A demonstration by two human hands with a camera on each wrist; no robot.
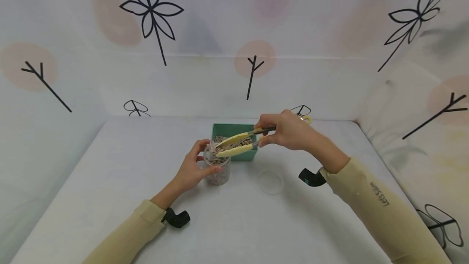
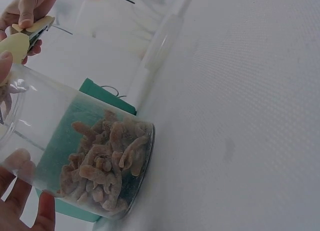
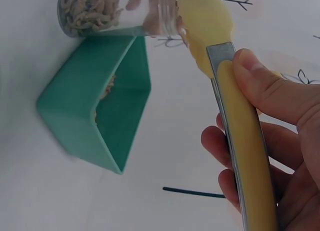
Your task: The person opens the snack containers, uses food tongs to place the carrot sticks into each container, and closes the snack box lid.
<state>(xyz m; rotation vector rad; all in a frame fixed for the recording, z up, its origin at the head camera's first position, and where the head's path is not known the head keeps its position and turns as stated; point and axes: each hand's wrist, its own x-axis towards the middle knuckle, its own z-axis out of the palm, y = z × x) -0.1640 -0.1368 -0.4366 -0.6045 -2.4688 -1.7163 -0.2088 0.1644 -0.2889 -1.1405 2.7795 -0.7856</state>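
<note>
Surface: we see a white table point(image 1: 121, 182) walled by pale cloth printed with black leaves and twigs.
Jar: a clear plastic jar point(image 1: 218, 169) stands on the table just in front of the green box point(image 1: 234, 130), partly filled with sugary, worm-shaped brown sweets point(image 2: 102, 166).
Left hand: our left hand point(image 1: 191, 170) wraps the jar, fingers curled round its wall and thumb near the rim.
Tongs: yellow tongs point(image 1: 236, 144) with metal arms and soft rounded tips reach from the right to the jar's mouth (the tips lie nearly together; we cannot tell what they pinch).
Right hand: our right hand point(image 1: 287, 130) grips the tongs' handles, thumb on top, fingers curled below.
Box: square, smooth, green plastic, holding more of the same sweets.
Lid: a clear round lid point(image 1: 270, 181) lies flat on the table to the jar's right, apart from both hands.
</note>
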